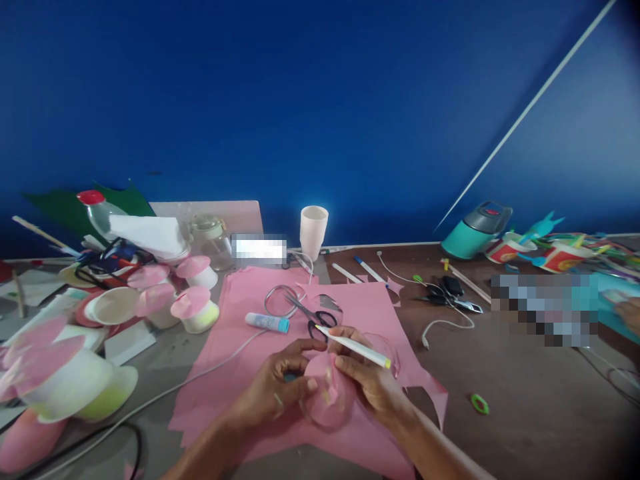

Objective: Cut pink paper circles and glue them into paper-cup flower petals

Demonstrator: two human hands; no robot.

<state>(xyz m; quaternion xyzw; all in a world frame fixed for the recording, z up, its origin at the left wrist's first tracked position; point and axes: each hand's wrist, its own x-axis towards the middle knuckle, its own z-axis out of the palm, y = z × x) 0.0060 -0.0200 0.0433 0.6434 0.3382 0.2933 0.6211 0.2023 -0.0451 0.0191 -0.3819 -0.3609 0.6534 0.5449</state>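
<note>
The clear cup [327, 400] lies low at the centre of the pink paper sheet [345, 300], tilted on its side between both hands, with pink paper showing against or through its wall; which cannot be told. The left hand [280, 387] curls round the cup's left side, fingers pressed on the wall and thumb arched above. The right hand [367, 380] steadies the right side while pinching a white pen [355, 348] between thumb and fingertips, its yellow end pointing right.

Judgement: the step in hand appears to be marking or fitting the pink piece on the cup. The next move calls for a steady left-hand hold so the curved wall does not roll under the pen.

Just beyond the hands lie black-handled scissors [315, 313] and a glue stick [267, 323] with a blue cap, both on the sheet. A white cable [200, 373] runs across the sheet's left edge, near the left forearm, and could snag. Finished pink-topped cups [195, 310] crowd the left of the table [525, 400]. A white cup [313, 230] stands upright at the back; a teal jug [475, 230] lies well to the right. A small green ring [479, 403] sits apart on bare table.
</note>
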